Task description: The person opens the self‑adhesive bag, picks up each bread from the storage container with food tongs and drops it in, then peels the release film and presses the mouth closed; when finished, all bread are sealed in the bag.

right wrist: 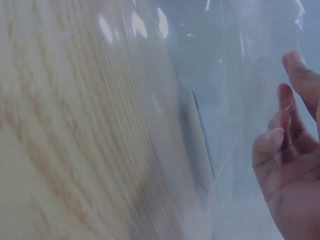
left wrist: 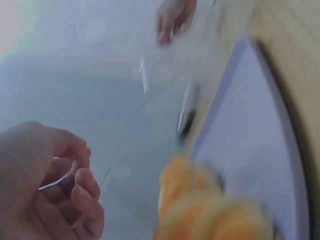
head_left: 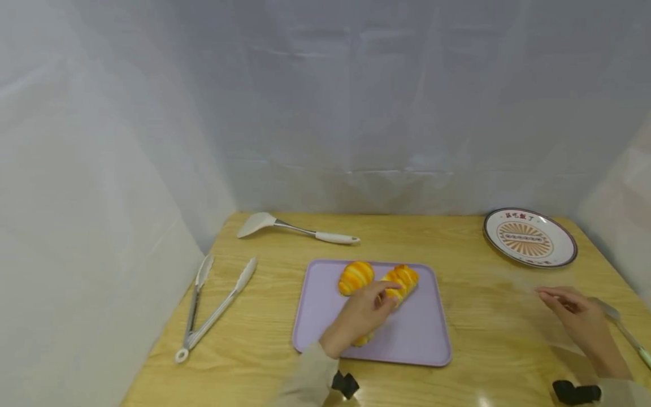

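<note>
My left hand [head_left: 363, 311] hovers over a lilac tray [head_left: 417, 339], its fingers loosely curled. Its fingertips overlap an elongated orange-and-yellow bread roll [head_left: 407, 277] in the head view, but in the left wrist view the hand [left wrist: 55, 185] stands apart from the blurred bread [left wrist: 205, 210] with nothing between its fingers. A striped rounded roll [head_left: 356, 277] lies beside the elongated one; another bread piece [head_left: 363, 340] shows partly beneath the wrist. Off to the right, my right hand [head_left: 574, 316] pinches thin clear plastic film [right wrist: 165, 125], which hangs over the wooden table with bright glints.
White tongs [head_left: 218, 316] lie spread at the table's left. A white spatula [head_left: 300, 229] rests along the back, and a patterned plate [head_left: 529, 237] sits at the back right. Another utensil [head_left: 628, 333] lies beyond the right hand. Pale sheeting [head_left: 346, 113] walls the table.
</note>
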A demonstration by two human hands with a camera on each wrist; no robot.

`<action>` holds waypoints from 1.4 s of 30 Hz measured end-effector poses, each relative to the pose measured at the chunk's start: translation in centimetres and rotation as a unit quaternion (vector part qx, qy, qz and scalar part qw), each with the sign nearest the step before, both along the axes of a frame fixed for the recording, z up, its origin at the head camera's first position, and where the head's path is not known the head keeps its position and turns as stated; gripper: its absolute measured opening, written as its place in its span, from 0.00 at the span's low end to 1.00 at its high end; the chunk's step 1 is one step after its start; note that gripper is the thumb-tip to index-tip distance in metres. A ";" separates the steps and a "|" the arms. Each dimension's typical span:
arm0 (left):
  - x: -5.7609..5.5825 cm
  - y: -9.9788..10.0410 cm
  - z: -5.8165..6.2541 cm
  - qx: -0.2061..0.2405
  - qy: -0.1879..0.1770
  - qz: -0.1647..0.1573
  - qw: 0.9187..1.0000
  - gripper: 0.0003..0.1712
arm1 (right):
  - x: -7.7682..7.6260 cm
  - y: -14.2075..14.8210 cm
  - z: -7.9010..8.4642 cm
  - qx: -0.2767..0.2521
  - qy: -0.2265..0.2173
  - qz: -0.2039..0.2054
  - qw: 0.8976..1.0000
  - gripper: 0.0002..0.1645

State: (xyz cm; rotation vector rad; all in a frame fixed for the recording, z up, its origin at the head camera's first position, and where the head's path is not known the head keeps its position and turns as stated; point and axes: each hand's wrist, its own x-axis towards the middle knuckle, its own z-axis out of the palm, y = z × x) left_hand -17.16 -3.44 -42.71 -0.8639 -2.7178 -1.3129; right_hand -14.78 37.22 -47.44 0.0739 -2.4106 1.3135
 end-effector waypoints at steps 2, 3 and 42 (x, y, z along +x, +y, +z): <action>-0.5 -3.0 -0.2 0.025 0.001 0.020 0.999 0.16 | 0.2 -0.1 0.0 0.017 -0.002 -0.025 1.000 0.13; -0.7 -4.5 -0.4 0.032 -0.001 0.033 0.999 0.16 | 0.3 -0.1 0.1 0.024 -0.005 -0.034 0.999 0.13; 0.4 -29.0 -4.4 -0.096 -0.196 0.463 0.859 0.56 | 0.0 -1.1 0.1 0.051 0.080 -0.002 0.995 0.09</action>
